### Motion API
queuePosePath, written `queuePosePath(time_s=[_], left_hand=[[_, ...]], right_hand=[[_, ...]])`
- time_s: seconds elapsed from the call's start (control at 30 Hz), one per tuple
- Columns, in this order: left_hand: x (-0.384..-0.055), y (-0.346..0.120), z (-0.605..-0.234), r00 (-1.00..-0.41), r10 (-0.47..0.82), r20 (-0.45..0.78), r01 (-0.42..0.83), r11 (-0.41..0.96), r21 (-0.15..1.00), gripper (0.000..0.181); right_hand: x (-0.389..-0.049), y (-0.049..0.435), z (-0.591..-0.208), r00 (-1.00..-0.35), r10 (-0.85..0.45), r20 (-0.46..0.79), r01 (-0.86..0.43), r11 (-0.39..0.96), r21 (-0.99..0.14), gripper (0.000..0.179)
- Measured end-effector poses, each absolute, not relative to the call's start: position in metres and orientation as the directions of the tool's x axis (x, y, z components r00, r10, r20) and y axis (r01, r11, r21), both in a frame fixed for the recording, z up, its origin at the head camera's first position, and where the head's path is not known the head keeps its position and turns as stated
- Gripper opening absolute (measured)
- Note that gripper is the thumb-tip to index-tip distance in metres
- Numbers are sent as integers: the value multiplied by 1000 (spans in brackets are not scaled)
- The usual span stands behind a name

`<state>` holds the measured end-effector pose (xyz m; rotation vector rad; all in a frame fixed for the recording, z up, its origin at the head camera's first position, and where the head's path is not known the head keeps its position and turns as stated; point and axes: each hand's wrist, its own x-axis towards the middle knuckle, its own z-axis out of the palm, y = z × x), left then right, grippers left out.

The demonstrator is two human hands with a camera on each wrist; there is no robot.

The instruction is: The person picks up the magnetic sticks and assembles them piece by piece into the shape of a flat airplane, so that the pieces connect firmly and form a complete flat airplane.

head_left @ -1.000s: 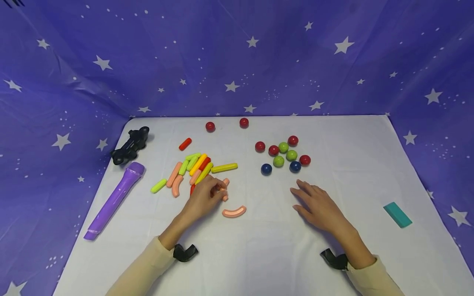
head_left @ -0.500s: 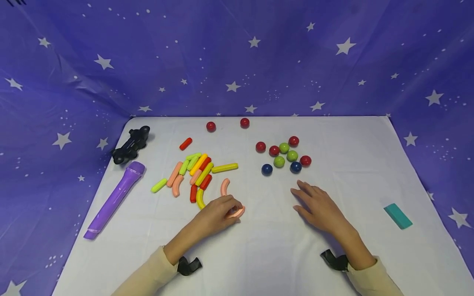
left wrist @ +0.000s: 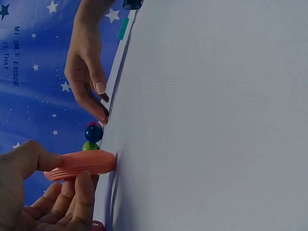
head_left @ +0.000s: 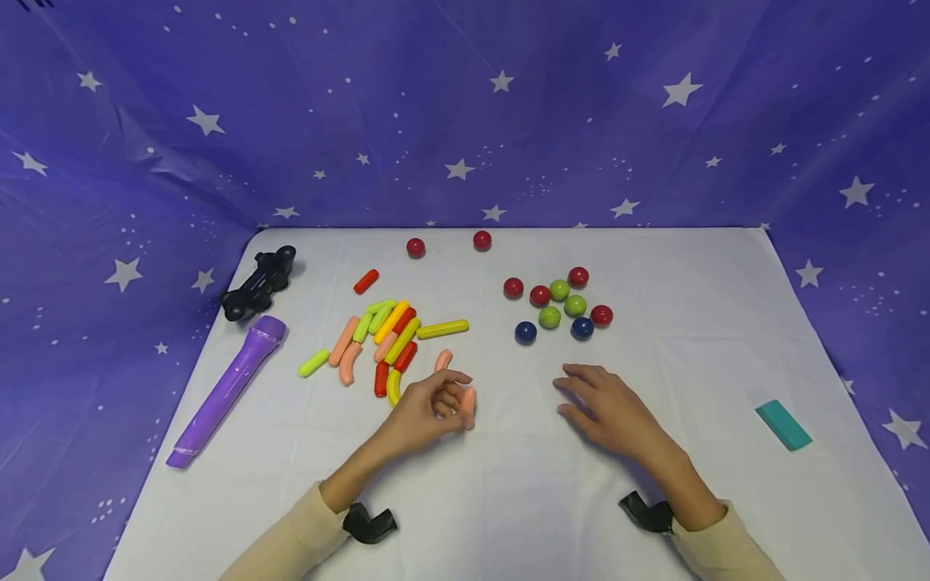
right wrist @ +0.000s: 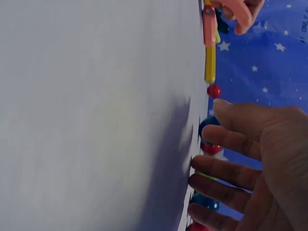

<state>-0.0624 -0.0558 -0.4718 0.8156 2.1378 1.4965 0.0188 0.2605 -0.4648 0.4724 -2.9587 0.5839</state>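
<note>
My left hand [head_left: 425,411] pinches a curved salmon-pink stick [head_left: 469,407] between thumb and fingers, just right of the stick pile. Seen from the left wrist, the pink stick [left wrist: 89,164] has a grooved side, and one end points at the cloth; whether it touches is unclear. Behind that hand a second curved pink stick [head_left: 443,360] lies partly covered by the fingers. My right hand [head_left: 613,407] hovers low or rests over the cloth with fingers spread, holding nothing. Nearest to it are two dark blue balls [head_left: 582,328]. The right wrist view shows the fingers [right wrist: 226,168] extended and apart.
Red, yellow, green and pink sticks [head_left: 403,340] cluster left of centre. Red and green balls [head_left: 575,305] lie at centre right, with two red balls [head_left: 482,240] near the back edge. A purple tube [head_left: 228,391], a black knobbed object [head_left: 258,284] and a teal block [head_left: 784,425] flank them.
My left hand moved from the other pink stick to the front one, gripped it and turned it from lying crosswise to pointing front to back. My right hand shifted slightly left.
</note>
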Motion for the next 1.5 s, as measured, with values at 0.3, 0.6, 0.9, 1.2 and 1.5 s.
queuePosePath(time_s=[0.3, 0.6, 0.9, 1.2, 1.5], left_hand=[[-59, -54, -473, -750, 653, -106, 9, 171, 985, 37], [-58, -52, -473, -795, 598, -97, 131, 326, 936, 32], [-70, -63, -465, -807, 578, 120, 428, 434, 793, 19], [-110, -77, -459, -824, 560, 82, 437, 538, 721, 24], [-114, -69, -465, -818, 575, 25, 397, 533, 747, 24]], right_hand=[[11, 221, -457, -917, -375, 135, -397, 823, -406, 31], [4, 200, -459, -897, -429, 106, -436, 818, -376, 30], [1, 200, -459, -897, -430, 102, -435, 819, -375, 30], [-10, 182, -461, -893, -435, 114, -441, 797, -412, 32], [-18, 163, -465, -892, -438, 112, -444, 804, -396, 18]])
